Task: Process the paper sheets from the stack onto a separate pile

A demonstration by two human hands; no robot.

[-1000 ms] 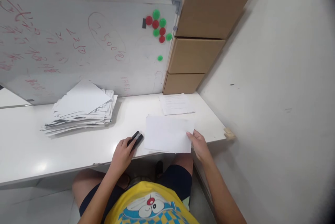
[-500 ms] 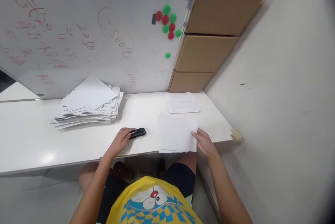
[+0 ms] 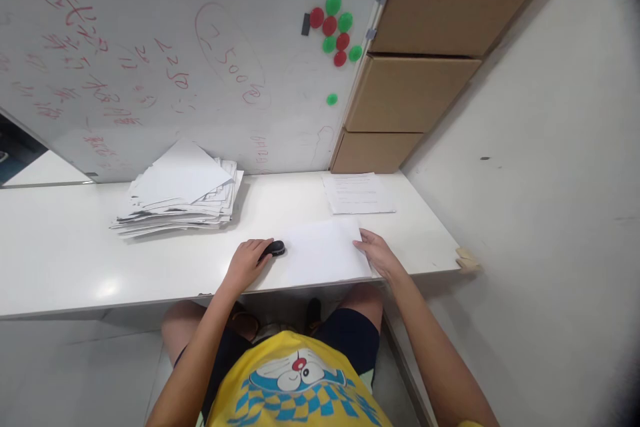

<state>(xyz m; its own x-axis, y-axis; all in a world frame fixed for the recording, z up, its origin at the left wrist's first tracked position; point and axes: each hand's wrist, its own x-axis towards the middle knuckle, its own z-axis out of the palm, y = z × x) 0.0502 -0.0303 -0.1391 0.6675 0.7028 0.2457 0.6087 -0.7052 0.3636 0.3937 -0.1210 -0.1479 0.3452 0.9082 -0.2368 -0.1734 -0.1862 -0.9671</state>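
1. Farthest left we see a messy stack of white printed paper sheets (image 3: pixel 180 197) lying on the long white table (image 3: pixel 60 260), at the foot of a whiteboard with red handwriting (image 3: pixel 150 67).
2. Our left hand (image 3: pixel 246 264) rests on a small black stapler (image 3: pixel 274 249) near the table's front edge; the fingers curl over its near end, only its far tip showing.
3. Just right of the stapler lies a flat white sheet of paper (image 3: pixel 323 255), touching it.
4. Our right hand (image 3: pixel 377 255) lies on the sheet's right edge, fingers pressed together and flat.
5. Behind it we see another printed sheet (image 3: pixel 357 192), then red and green round magnets (image 3: pixel 335 30) and stacked brown cardboard boxes (image 3: pixel 410 90).
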